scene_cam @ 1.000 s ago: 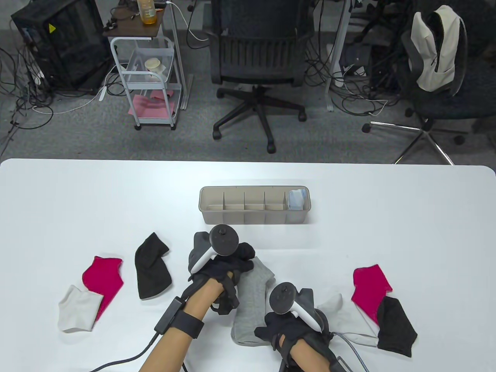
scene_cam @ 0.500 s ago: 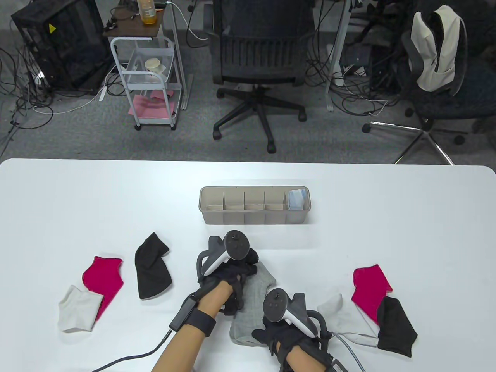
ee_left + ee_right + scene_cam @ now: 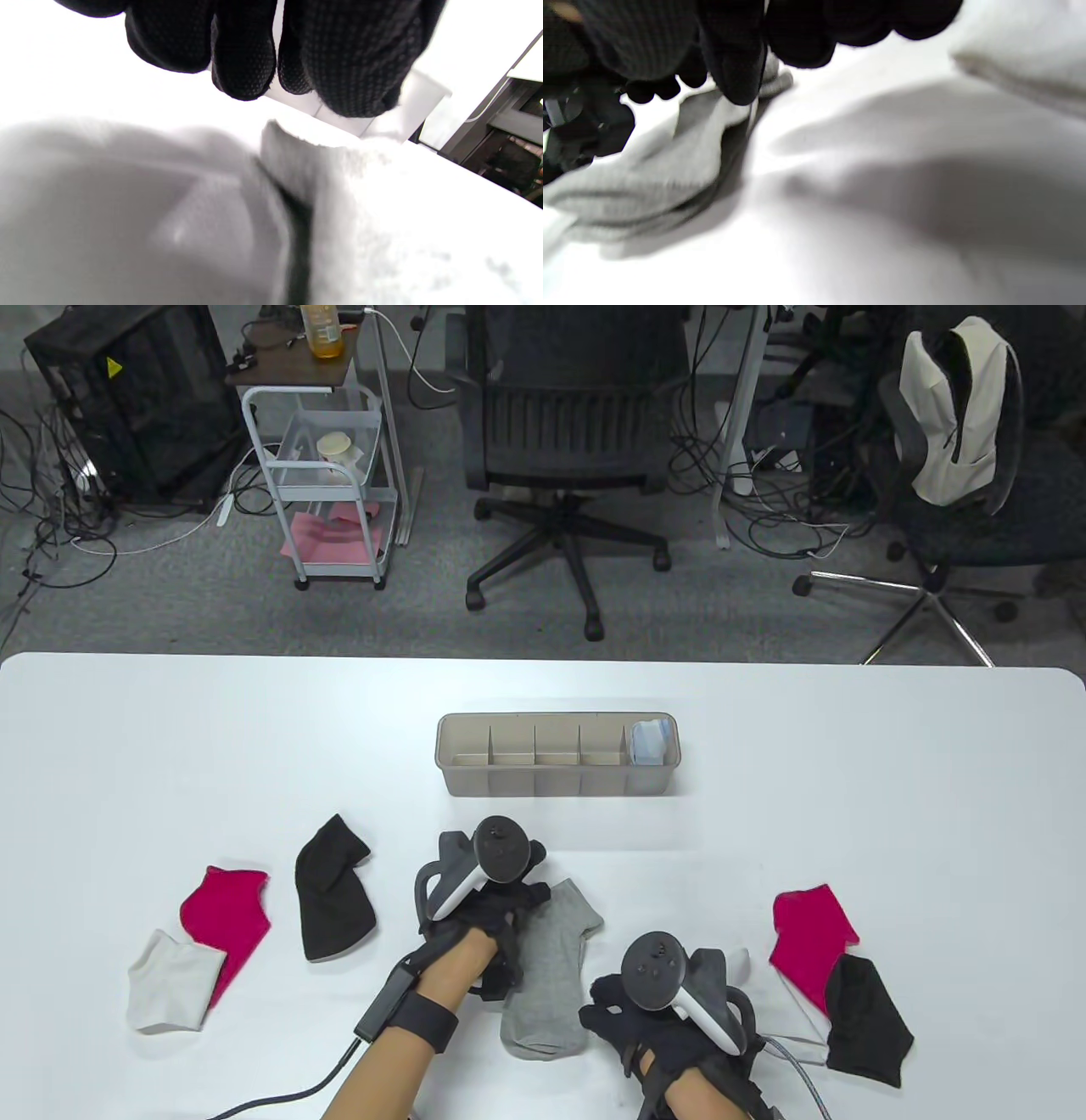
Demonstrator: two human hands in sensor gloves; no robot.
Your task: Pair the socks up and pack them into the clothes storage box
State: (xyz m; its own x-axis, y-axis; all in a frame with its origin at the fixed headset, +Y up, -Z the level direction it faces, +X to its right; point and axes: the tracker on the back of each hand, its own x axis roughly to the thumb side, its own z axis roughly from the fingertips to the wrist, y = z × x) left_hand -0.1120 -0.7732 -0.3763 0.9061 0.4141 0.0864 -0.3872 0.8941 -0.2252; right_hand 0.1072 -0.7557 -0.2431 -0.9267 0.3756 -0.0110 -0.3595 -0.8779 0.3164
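Note:
A grey sock (image 3: 547, 976) lies flat at the table's front middle, and the left wrist view shows two grey layers (image 3: 178, 220) stacked. My left hand (image 3: 496, 903) rests on its upper left part, fingers (image 3: 242, 63) loosely bent past the cuff and holding nothing. My right hand (image 3: 615, 1014) is at the sock's lower right edge. There a fingertip (image 3: 738, 84) pinches the raised grey edge (image 3: 670, 169). The beige storage box (image 3: 557, 780) stands beyond, with a light blue pair (image 3: 652, 742) in its rightmost compartment.
On the left lie a pink sock (image 3: 225, 916), a white sock (image 3: 168, 980) and a black sock (image 3: 333, 891). On the right lie another pink sock (image 3: 810, 933), a black sock (image 3: 867, 1010) and a white sock (image 3: 736, 963) partly under my right hand.
My right hand has slid right, off the grey sock to its edge. My left hand went forward and right, then drew back left. More of the grey sock now shows, lying straighter.

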